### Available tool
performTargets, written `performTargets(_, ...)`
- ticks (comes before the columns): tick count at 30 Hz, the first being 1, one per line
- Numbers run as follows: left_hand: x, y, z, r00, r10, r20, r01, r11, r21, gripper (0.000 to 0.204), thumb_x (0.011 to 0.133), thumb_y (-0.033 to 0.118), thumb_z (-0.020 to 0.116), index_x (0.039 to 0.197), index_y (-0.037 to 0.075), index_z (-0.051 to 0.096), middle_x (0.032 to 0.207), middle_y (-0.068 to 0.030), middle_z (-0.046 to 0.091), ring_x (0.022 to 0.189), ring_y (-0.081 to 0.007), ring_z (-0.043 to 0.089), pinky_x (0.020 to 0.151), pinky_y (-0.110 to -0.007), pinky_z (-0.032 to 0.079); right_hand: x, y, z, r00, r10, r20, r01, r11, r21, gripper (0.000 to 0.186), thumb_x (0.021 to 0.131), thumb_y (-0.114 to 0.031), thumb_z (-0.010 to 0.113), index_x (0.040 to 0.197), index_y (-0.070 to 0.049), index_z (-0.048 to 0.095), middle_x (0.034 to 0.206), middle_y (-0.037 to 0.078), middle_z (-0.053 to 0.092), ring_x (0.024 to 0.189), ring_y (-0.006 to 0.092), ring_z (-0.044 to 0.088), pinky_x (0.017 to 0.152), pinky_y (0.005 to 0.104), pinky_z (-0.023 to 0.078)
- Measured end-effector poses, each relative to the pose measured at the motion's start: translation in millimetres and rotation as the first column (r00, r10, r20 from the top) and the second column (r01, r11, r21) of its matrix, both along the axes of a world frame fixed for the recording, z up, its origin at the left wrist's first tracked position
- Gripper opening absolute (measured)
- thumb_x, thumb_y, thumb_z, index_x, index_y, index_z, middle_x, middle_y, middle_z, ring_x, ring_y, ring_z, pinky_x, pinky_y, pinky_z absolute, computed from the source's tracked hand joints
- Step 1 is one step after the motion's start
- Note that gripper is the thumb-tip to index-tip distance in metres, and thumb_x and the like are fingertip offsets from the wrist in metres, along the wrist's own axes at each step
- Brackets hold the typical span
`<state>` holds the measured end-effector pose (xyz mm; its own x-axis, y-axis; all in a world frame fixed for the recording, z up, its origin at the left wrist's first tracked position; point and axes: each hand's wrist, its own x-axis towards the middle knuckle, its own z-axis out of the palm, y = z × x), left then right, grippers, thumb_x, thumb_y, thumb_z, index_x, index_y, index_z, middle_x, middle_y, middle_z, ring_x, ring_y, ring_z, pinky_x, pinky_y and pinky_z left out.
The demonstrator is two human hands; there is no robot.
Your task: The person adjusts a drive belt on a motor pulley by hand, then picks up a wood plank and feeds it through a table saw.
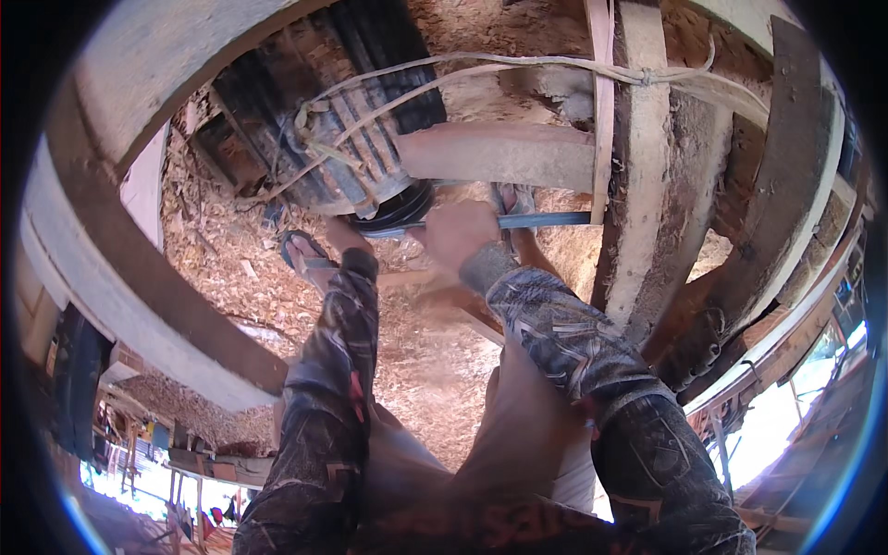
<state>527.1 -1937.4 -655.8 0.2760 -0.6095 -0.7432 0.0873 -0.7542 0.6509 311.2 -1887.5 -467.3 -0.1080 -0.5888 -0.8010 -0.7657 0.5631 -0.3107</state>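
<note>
Bar (550,219), bluish, runs left to right just beside the black grooved pulley (407,203); the right hand (462,234) is clamped around it, the left hand (349,238) near its left end, grip unclear.

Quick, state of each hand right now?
Left hand: cannot be told, its fingers are mostly hidden.
Right hand: closed, holding the blue-grey bar.

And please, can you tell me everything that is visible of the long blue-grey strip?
The strip is narrow and nearly straight, running roughly level across the picture; metal or rubber, I cannot tell. The right hand is closed on its middle. Its left part passes just below the black wheel, near the left hand; contact there is unclear. Its right end reaches a wooden board.
</note>
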Motion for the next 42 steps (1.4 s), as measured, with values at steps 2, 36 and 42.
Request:
performTargets(2,-31,14,24,0.977,0.097,-0.189,-0.104,0.994,-0.030,0.043,0.096,0.036,0.046,0.114,-0.001,0.058,0.109,-0.0096,0.061,0.096,-0.0199,0.057,0.084,-0.035,0.044,-11,-3,6,0.998,-0.039,0.043,0.033,0.992,0.124,0.041,0.086,-0.047,0.056,0.084,-0.010,0.073,0.079,0.007,0.069,0.079,0.0242,0.067,0.068,0.0402,0.051)
performTargets(36,83,0,6,0.315,-0.765,0.562,0.694,0.589,0.414,0.044,0.094,0.035,0.036,0.106,0.001,0.061,0.107,-0.0229,0.062,0.100,-0.0406,0.057,0.087,-0.046,0.041,11,12,35,0.930,-0.080,-0.358,-0.013,0.968,-0.251,0.059,0.083,-0.056,0.055,0.106,-0.002,0.060,0.100,0.015,0.059,0.097,0.0277,0.056,0.088,0.0474,0.037)
performTargets(42,96,-10,94,0.328,-0.888,0.322,0.720,0.456,0.523,0.039,0.091,0.037,0.053,0.097,0.000,0.066,0.076,-0.0052,0.062,0.077,-0.0130,0.058,0.071,-0.027,0.046,-60,59,62,0.870,-0.050,-0.490,-0.014,0.992,-0.127,0.049,0.083,-0.047,0.060,0.100,-0.001,0.060,0.102,0.018,0.056,0.098,0.0322,0.052,0.085,0.0452,0.042)
